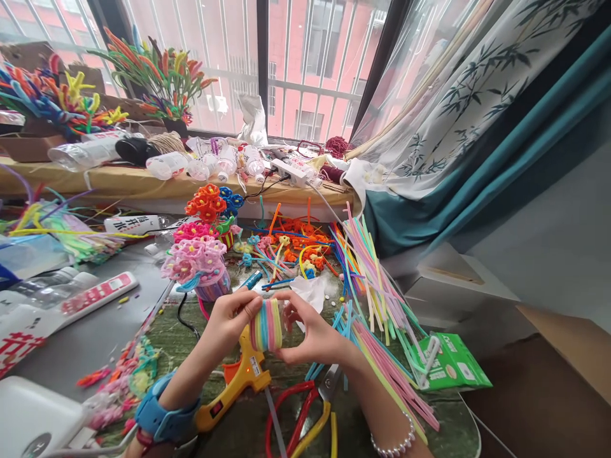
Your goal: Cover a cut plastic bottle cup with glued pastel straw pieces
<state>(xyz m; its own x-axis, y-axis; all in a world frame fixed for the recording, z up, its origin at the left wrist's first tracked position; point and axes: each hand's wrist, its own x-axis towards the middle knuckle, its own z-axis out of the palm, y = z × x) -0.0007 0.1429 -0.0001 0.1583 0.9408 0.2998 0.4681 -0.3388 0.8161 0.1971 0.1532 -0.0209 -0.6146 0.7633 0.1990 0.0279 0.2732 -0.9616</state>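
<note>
Between my two hands is a small cylinder wrapped in pastel pipe cleaners point(266, 326), with yellow, blue and pink stripes. My left hand point(237, 319) grips its left side, thumb on top. Curved around the right end, my right hand point(310, 329) holds it with thumb and fingers; a bit of clear plastic seems to show there. Just below lies a yellow hot glue gun point(233, 388) with a small lit orange light. Scissors with red and yellow handles point(305, 413) lie under my right forearm, partly hidden by it.
Pipe-cleaner flower pots point(212, 283) stand behind my left hand. Orange pipe-cleaner pieces point(305, 235) lie at the back. Long pastel pipe cleaners point(377, 280) and a green packet point(453, 362) are at right. Plastic bottles point(167, 164) line the windowsill; a white device point(38, 413) sits front left.
</note>
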